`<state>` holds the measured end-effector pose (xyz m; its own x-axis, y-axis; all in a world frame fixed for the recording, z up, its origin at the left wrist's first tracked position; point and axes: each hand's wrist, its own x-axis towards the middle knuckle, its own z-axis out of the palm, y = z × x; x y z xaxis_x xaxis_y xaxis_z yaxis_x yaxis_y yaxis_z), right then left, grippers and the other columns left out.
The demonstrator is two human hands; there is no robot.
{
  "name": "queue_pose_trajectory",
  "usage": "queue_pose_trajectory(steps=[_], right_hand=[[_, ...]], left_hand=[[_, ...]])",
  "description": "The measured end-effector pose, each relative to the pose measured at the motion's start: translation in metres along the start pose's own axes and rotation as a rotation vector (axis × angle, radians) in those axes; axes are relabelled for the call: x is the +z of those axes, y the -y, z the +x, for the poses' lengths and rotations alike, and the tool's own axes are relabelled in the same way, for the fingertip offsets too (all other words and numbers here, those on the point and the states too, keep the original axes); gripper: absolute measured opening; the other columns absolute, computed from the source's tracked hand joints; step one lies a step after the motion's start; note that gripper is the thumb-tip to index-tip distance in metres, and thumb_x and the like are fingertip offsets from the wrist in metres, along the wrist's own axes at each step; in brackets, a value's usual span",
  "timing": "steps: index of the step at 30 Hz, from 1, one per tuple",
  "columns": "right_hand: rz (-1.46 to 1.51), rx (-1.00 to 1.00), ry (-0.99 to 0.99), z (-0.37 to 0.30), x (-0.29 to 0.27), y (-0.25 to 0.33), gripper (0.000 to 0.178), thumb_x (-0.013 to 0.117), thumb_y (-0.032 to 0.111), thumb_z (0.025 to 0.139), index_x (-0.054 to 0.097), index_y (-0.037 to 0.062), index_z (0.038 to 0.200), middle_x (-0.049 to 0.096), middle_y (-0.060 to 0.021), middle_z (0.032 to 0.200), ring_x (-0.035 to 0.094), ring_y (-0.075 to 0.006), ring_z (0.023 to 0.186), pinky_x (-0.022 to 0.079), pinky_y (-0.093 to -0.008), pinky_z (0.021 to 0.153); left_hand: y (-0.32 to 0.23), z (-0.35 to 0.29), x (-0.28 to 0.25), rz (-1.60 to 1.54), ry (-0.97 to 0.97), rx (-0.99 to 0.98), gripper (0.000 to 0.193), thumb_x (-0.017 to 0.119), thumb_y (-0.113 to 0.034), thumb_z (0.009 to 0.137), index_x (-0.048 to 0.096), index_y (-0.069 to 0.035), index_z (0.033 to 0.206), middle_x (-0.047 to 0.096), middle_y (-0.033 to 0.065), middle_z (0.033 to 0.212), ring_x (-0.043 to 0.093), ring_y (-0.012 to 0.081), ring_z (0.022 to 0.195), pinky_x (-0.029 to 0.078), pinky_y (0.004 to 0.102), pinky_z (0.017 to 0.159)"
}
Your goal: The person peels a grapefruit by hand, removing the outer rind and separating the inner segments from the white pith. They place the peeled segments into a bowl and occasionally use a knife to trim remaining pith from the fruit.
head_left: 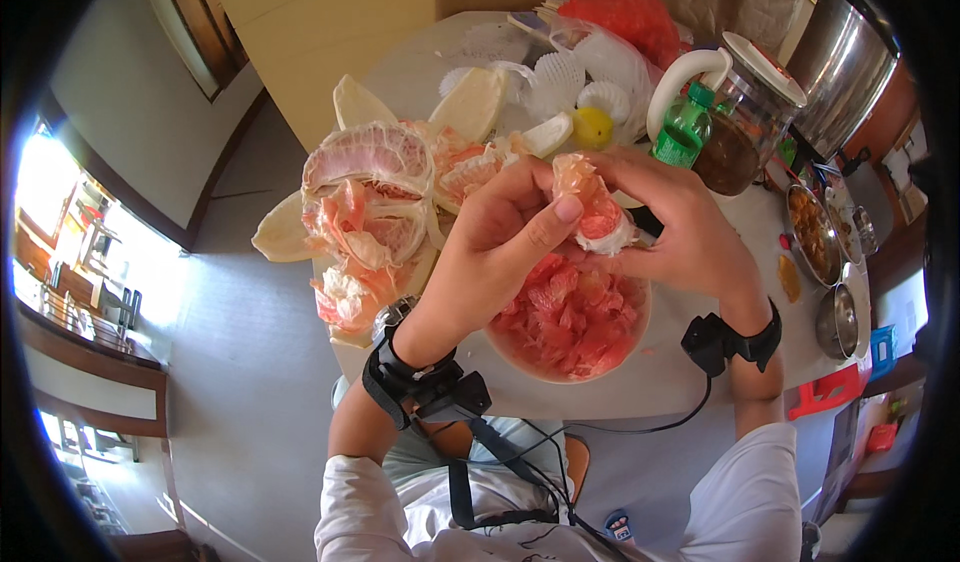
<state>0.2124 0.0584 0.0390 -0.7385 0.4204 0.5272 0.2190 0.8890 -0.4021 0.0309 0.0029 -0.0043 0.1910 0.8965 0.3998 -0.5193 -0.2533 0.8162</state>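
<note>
Both hands hold one piece of pink pomelo (597,210) above a bowl, with white membrane on its lower end. My left hand (515,224) pinches it from the left, thumb across the flesh. My right hand (690,217) grips it from the right; some of its fingertips are hidden behind the piece. Below them, a round bowl (498,350) is heaped with peeled pomelo flesh (575,317). To the left lies a pile with a large unpeeled pomelo section (365,157), torn membranes (350,297) and thick pale rind (280,232).
Behind my hands stand a green bottle (684,127), a glass jug (735,142) of dark liquid and a yellow lemon-like fruit (592,128). White foam netting (555,82) and a red mesh bag (625,17) lie farther back. Metal bowls (838,322) line the table's right edge. Cables (640,428) hang between my wrists.
</note>
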Motion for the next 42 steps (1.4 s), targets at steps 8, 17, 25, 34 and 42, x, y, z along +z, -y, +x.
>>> queue_pose_trajectory(steps=[8,17,25,34,42], right_hand=[[-0.018,0.019,-0.075,-0.001,0.006,0.007,0.060,0.075,0.007,0.063,0.049,0.0015,0.117,0.060,-0.0148,0.104,0.061,-0.0321,0.092,0.049,-0.0332,0.077],[0.277,0.221,-0.055,-0.001,0.007,0.005,0.057,0.078,0.004,0.063,0.052,0.0023,0.114,0.059,-0.0060,0.105,0.057,-0.0128,0.097,0.047,-0.0281,0.086],[0.446,0.187,0.031,-0.005,-0.007,0.000,0.058,0.078,0.007,0.064,0.052,0.0000,0.115,0.060,-0.0088,0.107,0.059,-0.0136,0.093,0.048,-0.0277,0.085],[0.569,0.321,0.091,-0.010,-0.032,-0.011,0.040,0.069,0.015,0.073,0.061,-0.0016,0.108,0.064,-0.0030,0.092,0.057,-0.0076,0.083,0.046,-0.0233,0.074],[1.057,0.442,0.026,-0.013,-0.031,-0.017,0.041,0.069,0.013,0.072,0.059,-0.0051,0.107,0.064,-0.0073,0.094,0.060,-0.0121,0.083,0.047,-0.0255,0.073]], left_hand=[[0.000,-0.004,-0.001,0.248,0.053,0.103,0.015,0.050,-0.014,0.096,0.051,0.000,0.100,0.057,0.0001,0.092,0.051,0.0046,0.087,0.043,0.0203,0.078],[0.006,-0.003,0.000,0.143,0.010,0.095,0.014,0.050,-0.012,0.095,0.052,0.001,0.100,0.057,-0.0007,0.090,0.051,0.0040,0.085,0.043,0.0202,0.076],[0.001,-0.002,-0.005,0.076,0.088,0.037,0.015,0.050,-0.014,0.096,0.054,0.001,0.099,0.057,-0.0013,0.090,0.051,0.0037,0.083,0.043,0.0202,0.074],[-0.007,0.000,-0.014,0.082,0.119,-0.078,0.012,0.051,-0.013,0.094,0.055,-0.002,0.092,0.054,-0.0021,0.086,0.049,0.0041,0.078,0.041,0.0203,0.070],[-0.005,0.000,-0.009,-0.015,0.117,-0.163,0.013,0.049,-0.013,0.095,0.056,-0.003,0.090,0.052,-0.0029,0.083,0.050,0.0037,0.077,0.042,0.0209,0.069]])
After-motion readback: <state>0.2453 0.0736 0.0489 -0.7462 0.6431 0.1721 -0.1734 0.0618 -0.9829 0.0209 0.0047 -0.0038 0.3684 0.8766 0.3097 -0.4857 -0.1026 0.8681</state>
